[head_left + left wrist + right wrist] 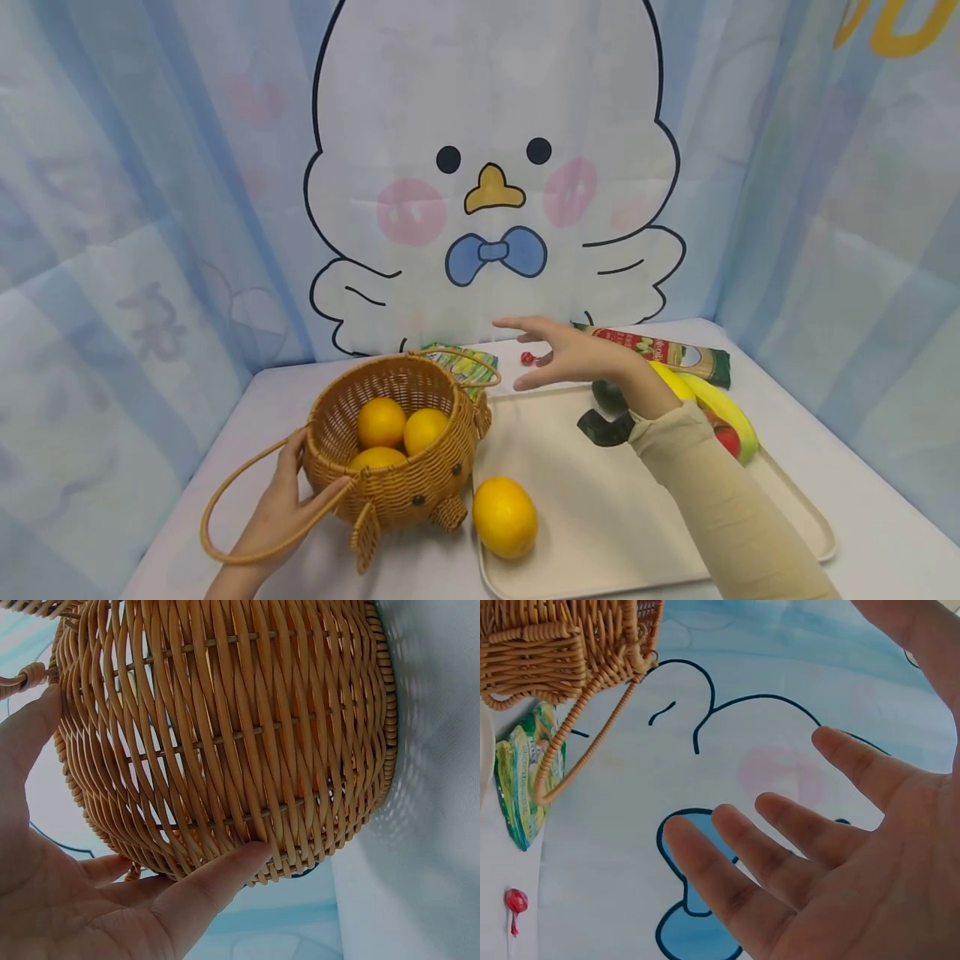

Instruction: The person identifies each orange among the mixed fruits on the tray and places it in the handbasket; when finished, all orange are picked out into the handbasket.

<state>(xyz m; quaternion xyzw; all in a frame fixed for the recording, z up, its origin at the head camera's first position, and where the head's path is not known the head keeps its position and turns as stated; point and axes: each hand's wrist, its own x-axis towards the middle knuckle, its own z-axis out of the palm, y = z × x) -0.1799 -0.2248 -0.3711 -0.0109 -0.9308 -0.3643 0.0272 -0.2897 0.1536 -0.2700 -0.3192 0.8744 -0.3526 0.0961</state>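
A round wicker basket (405,492) with looped handles and an animal face stands left of the tray. Inside it lie three round yellow-orange fruits, one a yellow-orange fruit (381,422). My left hand (273,512) holds the basket's near left side, thumb close to the rim and fingers against the woven wall (225,735). One handle loop crosses that wrist. My right hand (577,354) hovers over the tray's far edge, fingers spread, palm bare in the right wrist view. Another yellow-orange fruit (505,517) sits at the tray's near left corner.
The cream tray (570,508) also bears dark green objects (606,427), a banana (723,408) and a red fruit (726,437), partly behind my right arm. Behind it lie a long green-red package (667,350), a green packet (468,364) and a red lollipop (528,358). Curtains surround the table.
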